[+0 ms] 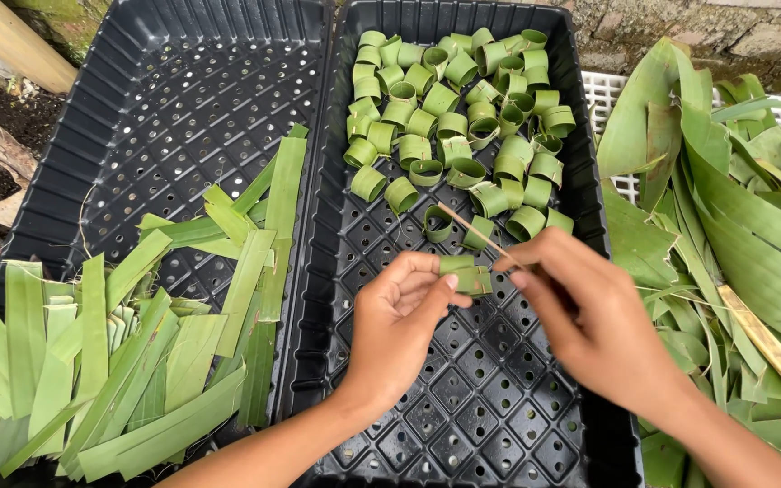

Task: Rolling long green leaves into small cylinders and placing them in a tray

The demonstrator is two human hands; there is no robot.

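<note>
1. Head view: the left hand (399, 316) pinches a leaf ring (465, 274) between thumb and fingertips, over the middle of the right tray (499, 425).
2. The right hand (589, 316) grasps a thin stick (476, 233) between thumb and forefinger; the stick's near end meets the ring and its far end points up and left toward the ring pile (458, 117).
3. The ring is a green strip curled into a short tube, smooth and slightly glossy.
4. The pile fills the far half of the right tray, reaching close to its far and right walls; the near half under the hands is bare, perforated black plastic.
5. The left tray (183, 99), also black and perforated with ribbed walls, touches the right tray along their shared rim.
6. Flat leaf strips (137, 361) lie fanned over the left tray's near half, some hanging over its near-left edge; its far half is open.
7. Right of the trays, loose long leaves (734, 208) are heaped over a white grid (612, 95), crowding the right tray's wall.
8. A knife (770, 348) with a pale blade lies among those leaves, near the right forearm.
</note>
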